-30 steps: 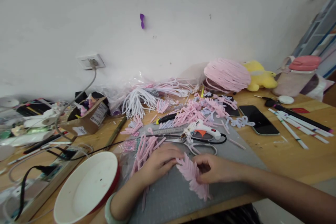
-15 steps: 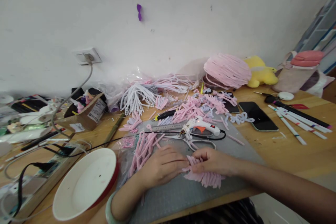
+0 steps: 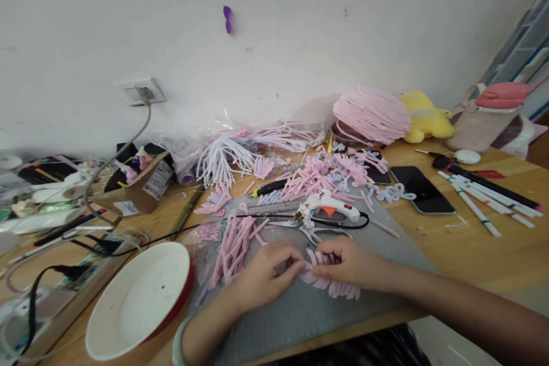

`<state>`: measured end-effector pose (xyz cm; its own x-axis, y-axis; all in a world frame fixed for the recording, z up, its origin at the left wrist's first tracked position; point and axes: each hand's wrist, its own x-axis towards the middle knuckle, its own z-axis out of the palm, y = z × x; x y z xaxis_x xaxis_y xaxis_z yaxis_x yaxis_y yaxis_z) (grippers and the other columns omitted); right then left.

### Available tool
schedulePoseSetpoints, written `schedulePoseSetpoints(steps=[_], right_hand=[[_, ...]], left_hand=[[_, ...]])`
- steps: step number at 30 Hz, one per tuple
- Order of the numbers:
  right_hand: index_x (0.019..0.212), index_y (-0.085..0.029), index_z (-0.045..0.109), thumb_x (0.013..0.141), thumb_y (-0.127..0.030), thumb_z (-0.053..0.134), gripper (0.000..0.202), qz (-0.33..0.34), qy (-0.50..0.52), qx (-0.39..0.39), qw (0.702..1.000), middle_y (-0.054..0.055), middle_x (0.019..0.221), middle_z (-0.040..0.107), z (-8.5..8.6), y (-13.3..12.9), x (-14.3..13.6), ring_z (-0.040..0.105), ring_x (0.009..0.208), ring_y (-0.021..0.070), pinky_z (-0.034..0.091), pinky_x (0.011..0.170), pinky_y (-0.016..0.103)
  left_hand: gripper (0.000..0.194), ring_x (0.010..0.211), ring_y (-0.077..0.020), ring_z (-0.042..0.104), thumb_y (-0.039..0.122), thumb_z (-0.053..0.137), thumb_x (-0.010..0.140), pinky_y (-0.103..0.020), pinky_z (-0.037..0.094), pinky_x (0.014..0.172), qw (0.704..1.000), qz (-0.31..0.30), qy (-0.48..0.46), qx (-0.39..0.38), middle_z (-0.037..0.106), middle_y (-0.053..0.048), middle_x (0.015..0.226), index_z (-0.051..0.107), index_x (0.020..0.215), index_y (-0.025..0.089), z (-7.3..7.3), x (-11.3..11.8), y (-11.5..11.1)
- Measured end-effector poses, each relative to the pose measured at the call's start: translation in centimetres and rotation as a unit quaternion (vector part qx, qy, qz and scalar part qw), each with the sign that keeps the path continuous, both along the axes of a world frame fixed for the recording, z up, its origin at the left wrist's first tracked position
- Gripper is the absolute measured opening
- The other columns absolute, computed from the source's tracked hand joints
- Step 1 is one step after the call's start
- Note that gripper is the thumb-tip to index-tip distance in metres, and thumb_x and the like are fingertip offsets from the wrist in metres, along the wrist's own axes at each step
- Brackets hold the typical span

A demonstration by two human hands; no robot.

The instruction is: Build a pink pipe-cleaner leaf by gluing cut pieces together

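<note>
My right hand (image 3: pixel 349 263) is closed around a pink fuzzy pipe-cleaner piece (image 3: pixel 337 287), a row of short loops that hangs over the grey cutting mat (image 3: pixel 274 326). At the piece's left end my left hand (image 3: pixel 270 274) pinches with thumb and forefinger; what lies in that pinch is too small to make out. Just beyond the hands are scissors (image 3: pixel 315 233) and a white glue gun (image 3: pixel 338 206) with an orange trigger. Bent pink pipe cleaners (image 3: pixel 235 246) lie left of my left hand.
A white bowl (image 3: pixel 139 297) with a red outside stands front left, near a power strip (image 3: pixel 81 274). A black cable crosses to the glue gun. Pink pipe-cleaner pieces (image 3: pixel 309 177) are heaped behind it. A phone (image 3: pixel 422 190) and striped sticks (image 3: pixel 489 200) lie at right.
My left hand has turned, its thumb and forefinger now making a visible pinch with a gap behind it. The pink piece has tilted up slightly in my right hand.
</note>
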<state>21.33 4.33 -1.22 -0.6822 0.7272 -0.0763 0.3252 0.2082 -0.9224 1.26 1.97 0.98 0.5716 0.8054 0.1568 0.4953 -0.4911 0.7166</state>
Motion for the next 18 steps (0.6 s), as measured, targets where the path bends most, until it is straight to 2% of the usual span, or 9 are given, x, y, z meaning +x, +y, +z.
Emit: schedulePoseSetpoints(steps=[3,7,10,13,18], right_hand=[[0.055,-0.017,0.042,0.073,-0.039,0.058,0.033,-0.004,-0.032,0.046,0.998,-0.006,0.052,0.034,0.1,-0.1,-0.1,0.029,0.051,0.0074,0.023,0.046,0.02],[0.054,-0.017,0.041,0.074,-0.037,0.058,0.033,0.0,-0.052,0.093,0.994,-0.006,0.052,0.035,0.4,-0.3,-0.2,0.03,0.051,0.0076,0.022,0.046,0.02],[0.054,-0.017,0.04,0.074,-0.035,0.057,0.032,-0.006,-0.051,0.086,0.995,-0.006,0.053,0.034,0.2,-0.3,-0.2,0.03,0.051,0.0074,0.022,0.046,0.02],[0.056,-0.017,0.041,0.075,-0.036,0.056,0.031,-0.018,-0.032,0.054,0.998,-0.006,0.054,0.033,-0.2,-0.2,-0.3,0.029,0.051,0.0073,0.021,0.045,0.02],[0.058,-0.017,0.041,0.074,-0.039,0.056,0.032,-0.004,-0.015,0.012,1.0,-0.006,0.055,0.033,-0.6,-0.3,-0.4,0.03,0.051,0.0072,0.021,0.045,0.02]], left_hand=[[0.023,0.057,-0.011,0.045,0.03,0.047,0.082,-0.021,0.033,0.054,0.992,0.049,-0.02,-0.114,0.051,0.002,0.06,0.054,0.065,0.016,0.0,0.4,-0.1],[0.03,0.053,-0.0093,0.034,0.042,0.048,0.078,-0.021,0.025,0.049,0.961,0.057,-0.091,-0.254,0.038,0.005,0.056,0.046,0.061,0.016,-0.5,0.7,0.0],[0.033,0.05,-0.0083,0.031,0.046,0.05,0.075,-0.021,0.023,0.048,0.936,0.061,-0.137,-0.319,0.036,0.007,0.054,0.043,0.062,0.017,-1.1,0.7,0.3],[0.032,0.05,-0.0083,0.033,0.047,0.048,0.077,-0.02,0.025,0.049,0.941,0.066,-0.147,-0.297,0.038,0.007,0.056,0.043,0.067,0.017,-1.6,0.6,0.7],[0.036,0.055,-0.0098,0.034,0.044,0.04,0.084,-0.021,0.026,0.051,0.987,0.037,-0.046,-0.152,0.035,0.005,0.057,0.04,0.059,0.017,-1.8,0.2,1.0]])
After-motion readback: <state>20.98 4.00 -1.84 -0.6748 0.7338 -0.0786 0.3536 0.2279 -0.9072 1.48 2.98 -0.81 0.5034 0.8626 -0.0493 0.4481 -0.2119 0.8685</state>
